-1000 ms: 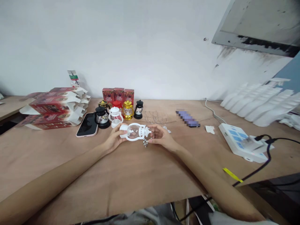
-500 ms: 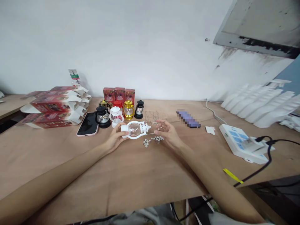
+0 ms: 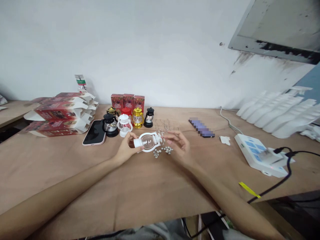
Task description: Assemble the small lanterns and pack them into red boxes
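Observation:
My left hand (image 3: 126, 147) grips a small white lantern (image 3: 149, 142) by its base. The lantern lies on its side above the table, its top pointing right. A thin wire handle (image 3: 163, 137) shows at that top end. Right beside it is my right hand (image 3: 178, 143), fingers apart and slightly bent; whether a fingertip touches the wire is unclear. Below the lantern's top lie several small silver button cells (image 3: 168, 150). Behind it on the table are several thin bent wires (image 3: 163, 125).
Several finished-looking lanterns, including a white one (image 3: 124, 126) and a gold one (image 3: 137, 118), stand behind my left hand. Further left are a phone (image 3: 94, 132) and stacked red boxes (image 3: 58, 115). A power strip (image 3: 260, 155) with cables sits at right, near a second phone (image 3: 202, 128).
Half a second ago the wire handle stretched from the lantern's top to my right fingers. Now those fingers have spread, and the lantern is tilted with its top slightly higher.

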The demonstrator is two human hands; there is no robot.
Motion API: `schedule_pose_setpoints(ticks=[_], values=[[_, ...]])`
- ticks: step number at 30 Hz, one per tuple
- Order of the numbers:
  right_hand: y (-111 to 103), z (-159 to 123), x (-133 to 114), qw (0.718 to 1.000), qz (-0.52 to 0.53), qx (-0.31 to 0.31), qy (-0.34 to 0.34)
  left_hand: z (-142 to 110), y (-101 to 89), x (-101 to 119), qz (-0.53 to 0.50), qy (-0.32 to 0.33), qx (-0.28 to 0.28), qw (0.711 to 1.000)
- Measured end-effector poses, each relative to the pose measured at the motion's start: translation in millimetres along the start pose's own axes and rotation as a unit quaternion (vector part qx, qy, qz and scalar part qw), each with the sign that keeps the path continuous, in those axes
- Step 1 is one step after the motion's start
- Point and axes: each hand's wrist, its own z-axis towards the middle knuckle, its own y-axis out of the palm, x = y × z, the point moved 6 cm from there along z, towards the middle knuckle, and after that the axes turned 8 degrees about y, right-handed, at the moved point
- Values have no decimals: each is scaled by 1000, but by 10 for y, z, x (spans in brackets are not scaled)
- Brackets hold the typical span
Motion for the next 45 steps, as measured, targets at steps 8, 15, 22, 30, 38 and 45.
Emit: schedule_pose_setpoints(ticks=[8, 15, 22, 30, 38, 45], values=[[191, -133, -102, 963, -225, -9, -150, -5, -2, -26, -18, 4, 11, 1000], [331, -231, -151, 885, -367, -45, -284, 6, -81, -30, -23, 29, 62, 997], [487, -305, -144, 851, -406, -144, -301, 19, -107, -20, -29, 32, 76, 996], [695, -468, -105, 808, -427, -226, -337, 5, -65, -27, -45, 8, 48, 998], [570, -411, -185, 860, -367, -133, -329, -17, -28, 10, -48, -7, 30, 998], [637, -425, -189, 855, -376, -175, -310, -12, -35, -33, -29, 5, 29, 999]])
